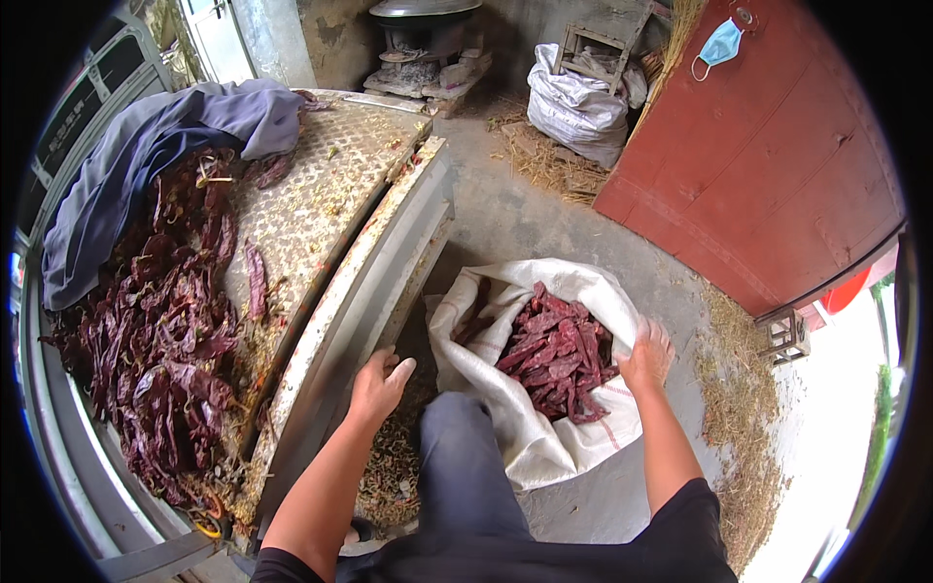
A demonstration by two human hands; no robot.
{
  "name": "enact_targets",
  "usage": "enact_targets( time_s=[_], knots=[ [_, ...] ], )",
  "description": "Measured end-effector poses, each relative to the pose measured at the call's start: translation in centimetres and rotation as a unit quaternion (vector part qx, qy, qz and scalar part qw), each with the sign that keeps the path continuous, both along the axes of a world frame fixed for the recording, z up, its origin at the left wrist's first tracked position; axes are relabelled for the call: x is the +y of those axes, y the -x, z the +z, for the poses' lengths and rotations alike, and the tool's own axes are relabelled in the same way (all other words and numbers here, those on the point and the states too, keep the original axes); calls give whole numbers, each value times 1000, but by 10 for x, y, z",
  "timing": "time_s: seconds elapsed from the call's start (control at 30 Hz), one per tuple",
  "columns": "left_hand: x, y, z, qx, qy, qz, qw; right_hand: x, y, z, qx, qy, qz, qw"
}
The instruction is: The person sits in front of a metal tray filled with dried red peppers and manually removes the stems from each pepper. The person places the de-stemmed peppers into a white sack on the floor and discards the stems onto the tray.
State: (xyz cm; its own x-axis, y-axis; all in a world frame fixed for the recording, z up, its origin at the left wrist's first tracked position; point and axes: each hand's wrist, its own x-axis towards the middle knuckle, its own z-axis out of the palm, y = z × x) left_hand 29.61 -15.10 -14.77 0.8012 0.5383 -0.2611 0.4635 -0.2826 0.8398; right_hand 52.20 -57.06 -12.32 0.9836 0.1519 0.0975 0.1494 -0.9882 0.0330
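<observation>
Dried red chili peppers [557,350] fill the opening of a white woven sack [503,372] that stands on the floor before me. My right hand [650,353] grips the sack's rolled rim on the right side. Between the metal side of the truck bed and the sack is my left hand [380,382], its thumb raised and its fingers partly curled, with nothing seen in it. A large heap of dried chili peppers with stems [168,364] lies on the truck bed [321,175] at the left, partly under a blue-grey cloth [182,120].
A red metal door [765,167] with a hanging blue face mask [721,45] stands at the right. At the back are a stuffed white sack [576,109] under a wooden stool [594,55] and a stove [430,55]. Debris [390,466] lies beside my knee; straw [736,393] lines the right.
</observation>
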Motion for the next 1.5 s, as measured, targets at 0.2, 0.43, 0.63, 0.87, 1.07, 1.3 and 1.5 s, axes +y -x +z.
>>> enact_targets(
  time_s=[0.2,0.43,0.63,0.87,1.07,1.3,1.5],
  knots=[
    [-35,-88,-49,34,12,93,995,-49,-26,-31,44,-72,-75,994],
    [-27,-89,-95,102,234,90,963,-65,-32,-42,71,-338,-141,928],
    [-33,-77,-46,-149,409,103,894,-38,-60,1,98,-644,-231,723],
    [-42,-56,54,-227,420,56,877,3,-115,98,56,-720,-132,679],
    [-24,-23,76,-329,391,103,854,11,-118,186,134,-820,10,557],
    [-11,-10,58,-346,367,200,840,-14,-141,136,75,-703,-82,703],
    [-14,-1,39,-289,346,179,875,-9,-106,121,-203,-74,34,976]
  ],
)
